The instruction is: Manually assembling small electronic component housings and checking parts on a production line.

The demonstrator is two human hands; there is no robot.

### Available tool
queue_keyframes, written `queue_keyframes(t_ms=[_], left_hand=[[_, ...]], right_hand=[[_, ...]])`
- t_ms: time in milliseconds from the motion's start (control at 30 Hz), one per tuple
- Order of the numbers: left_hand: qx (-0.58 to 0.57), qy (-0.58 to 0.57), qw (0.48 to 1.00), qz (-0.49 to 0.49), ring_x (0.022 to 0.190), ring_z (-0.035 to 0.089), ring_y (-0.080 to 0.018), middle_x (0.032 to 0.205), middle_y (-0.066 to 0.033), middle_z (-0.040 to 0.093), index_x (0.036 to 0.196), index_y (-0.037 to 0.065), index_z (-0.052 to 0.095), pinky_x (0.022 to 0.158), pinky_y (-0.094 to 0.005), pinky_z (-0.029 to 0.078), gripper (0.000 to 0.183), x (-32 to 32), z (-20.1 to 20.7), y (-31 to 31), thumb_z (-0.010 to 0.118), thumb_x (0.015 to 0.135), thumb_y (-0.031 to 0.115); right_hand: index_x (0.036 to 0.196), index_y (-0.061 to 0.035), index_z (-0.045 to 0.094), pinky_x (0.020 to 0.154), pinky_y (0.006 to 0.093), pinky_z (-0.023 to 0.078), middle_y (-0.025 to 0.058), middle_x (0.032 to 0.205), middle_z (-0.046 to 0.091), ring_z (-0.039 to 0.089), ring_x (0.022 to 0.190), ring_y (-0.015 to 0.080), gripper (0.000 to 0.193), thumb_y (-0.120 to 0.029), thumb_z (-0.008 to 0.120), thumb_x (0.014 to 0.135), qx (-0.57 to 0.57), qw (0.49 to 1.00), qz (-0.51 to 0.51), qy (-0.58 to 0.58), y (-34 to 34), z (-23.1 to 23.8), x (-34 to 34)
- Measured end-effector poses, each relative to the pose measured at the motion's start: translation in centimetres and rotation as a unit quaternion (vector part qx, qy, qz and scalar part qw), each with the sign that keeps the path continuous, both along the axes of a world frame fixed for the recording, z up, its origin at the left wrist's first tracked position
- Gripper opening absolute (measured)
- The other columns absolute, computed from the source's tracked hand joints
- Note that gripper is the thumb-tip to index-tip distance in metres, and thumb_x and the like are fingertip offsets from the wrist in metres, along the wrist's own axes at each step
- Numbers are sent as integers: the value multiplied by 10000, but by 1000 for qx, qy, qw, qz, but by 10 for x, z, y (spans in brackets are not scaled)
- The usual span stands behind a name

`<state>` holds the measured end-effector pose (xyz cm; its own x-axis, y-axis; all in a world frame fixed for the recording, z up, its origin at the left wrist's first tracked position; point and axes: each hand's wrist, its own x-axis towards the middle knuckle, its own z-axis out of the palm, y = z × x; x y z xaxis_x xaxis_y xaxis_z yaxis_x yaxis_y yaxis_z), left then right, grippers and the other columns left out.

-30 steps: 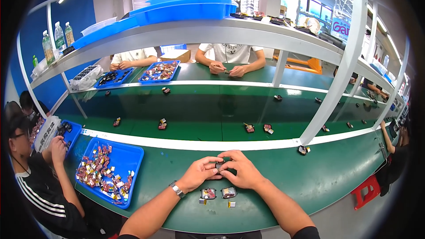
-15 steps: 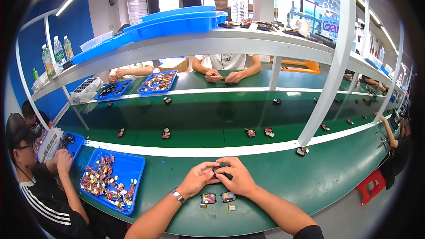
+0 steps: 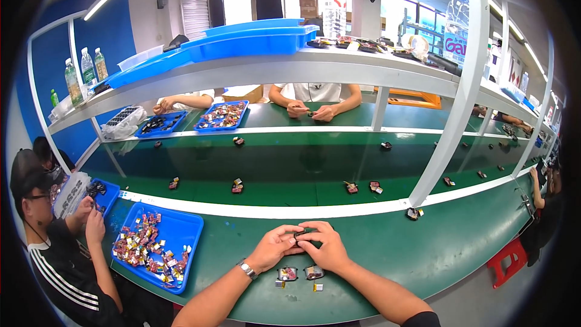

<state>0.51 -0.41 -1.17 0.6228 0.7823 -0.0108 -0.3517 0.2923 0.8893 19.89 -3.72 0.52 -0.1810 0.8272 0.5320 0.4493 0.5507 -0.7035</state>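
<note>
My left hand and my right hand meet over the green bench, fingertips pinched together on a small dark part that is mostly hidden between them. A watch sits on my left wrist. Just below my hands lie two small square parts with dark frames, and a tiny yellow piece rests nearer the bench edge.
A blue tray of several small colourful parts lies at my left. A person in a black striped top works at far left. A green conveyor carries scattered small parts. Other people's hands work across it. White shelf posts rise at right.
The view has tilted up a little, so my hands sit lower in the picture. My fingers stay pinched together on the small part.
</note>
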Motion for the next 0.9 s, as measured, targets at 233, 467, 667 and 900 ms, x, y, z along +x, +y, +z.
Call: queue_keyframes(t_ms=[233,467,667,900], left_hand=[[-12,-8,1000,7,1129,610,-219,1196,-124,605,1304,18,496,1002,-393,526,327,2,0,-1,549,990,89],[4,15,1000,24,1133,607,-211,1218,-136,591,1294,3,491,1001,-375,526,311,4,0,-3,533,999,93],[6,14,1000,23,1150,601,-221,1238,-150,586,1281,-3,491,1003,-378,526,302,0,-3,-1,537,995,80],[25,-19,999,18,1166,593,-230,1240,-162,583,1294,-17,482,1016,-377,520,311,3,0,-2,521,1002,81]], right_hand=[[976,-131,765,1001,377,458,65,1213,658,582,1161,258,184,-92,727,801,-75,997,16,18,4,-5,5],[972,-122,753,997,381,447,66,1228,638,545,1186,271,173,-101,728,802,-35,999,1,-6,-2,2,1],[973,-92,736,955,396,469,74,1220,623,545,1172,296,170,-96,719,804,49,998,-3,-42,-3,6,-2],[952,-79,737,960,399,465,72,1188,640,545,1171,292,148,-77,700,809,23,1000,-17,1,-4,1,-3]])
